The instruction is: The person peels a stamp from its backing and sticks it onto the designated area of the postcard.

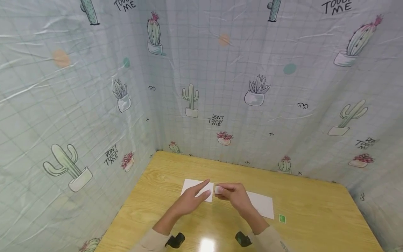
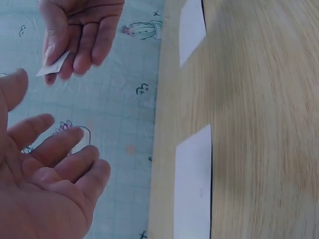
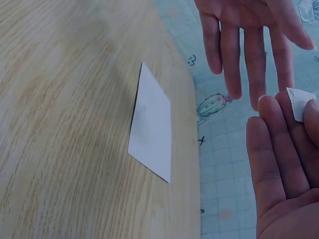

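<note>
My right hand [image 1: 237, 196] pinches a small white stamp [image 1: 218, 189] between thumb and fingers. Its notched edge and plain pale side show in the right wrist view, where the stamp [image 3: 299, 103] stands up from the fingertips. Facing it, my left hand [image 1: 190, 201] has its fingers extended and thumb apart, and it holds nothing. A small gap separates the two hands. Under the left hand lies a flat white envelope-like rectangle [image 1: 190, 183], partly covered. A second white rectangle [image 1: 263, 206] lies beyond the right forearm, partly hidden by it.
A small green stamp [image 1: 282, 218] with a pale border lies right of the second white rectangle. Everything lies on a wooden table [image 1: 315, 213]. A cactus-print curtain [image 1: 233, 91] hangs behind and to the left of it. Dark wrist devices [image 1: 176, 240] sit below both wrists.
</note>
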A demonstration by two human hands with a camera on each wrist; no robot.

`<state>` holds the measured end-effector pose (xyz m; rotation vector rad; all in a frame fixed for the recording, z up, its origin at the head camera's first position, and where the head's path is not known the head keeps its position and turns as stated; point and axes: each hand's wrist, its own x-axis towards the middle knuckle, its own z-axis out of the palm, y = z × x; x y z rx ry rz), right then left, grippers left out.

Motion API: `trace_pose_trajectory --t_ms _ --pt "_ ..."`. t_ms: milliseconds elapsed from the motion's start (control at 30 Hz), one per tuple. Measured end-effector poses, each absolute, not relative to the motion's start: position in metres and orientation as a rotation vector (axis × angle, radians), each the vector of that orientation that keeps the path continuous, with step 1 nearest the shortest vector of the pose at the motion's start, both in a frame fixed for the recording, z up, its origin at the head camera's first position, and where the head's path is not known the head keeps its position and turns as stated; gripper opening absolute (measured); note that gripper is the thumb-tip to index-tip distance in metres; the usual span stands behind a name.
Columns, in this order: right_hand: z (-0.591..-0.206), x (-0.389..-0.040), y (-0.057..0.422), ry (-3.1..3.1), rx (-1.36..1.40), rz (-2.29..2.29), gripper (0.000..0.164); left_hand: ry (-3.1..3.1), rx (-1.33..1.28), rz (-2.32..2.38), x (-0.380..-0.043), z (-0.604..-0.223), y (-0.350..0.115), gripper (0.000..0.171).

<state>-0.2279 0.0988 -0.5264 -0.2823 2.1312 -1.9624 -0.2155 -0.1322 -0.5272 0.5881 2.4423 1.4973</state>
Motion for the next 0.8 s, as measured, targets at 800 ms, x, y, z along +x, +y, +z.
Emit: trace_pose_trajectory --t_ms 800 --pt "-0.525 -0.217 0.091 2.182 -0.252 -2.016 0.030 1.987 0.325 2.006 -0.210 -0.511 -0.115 0.038"
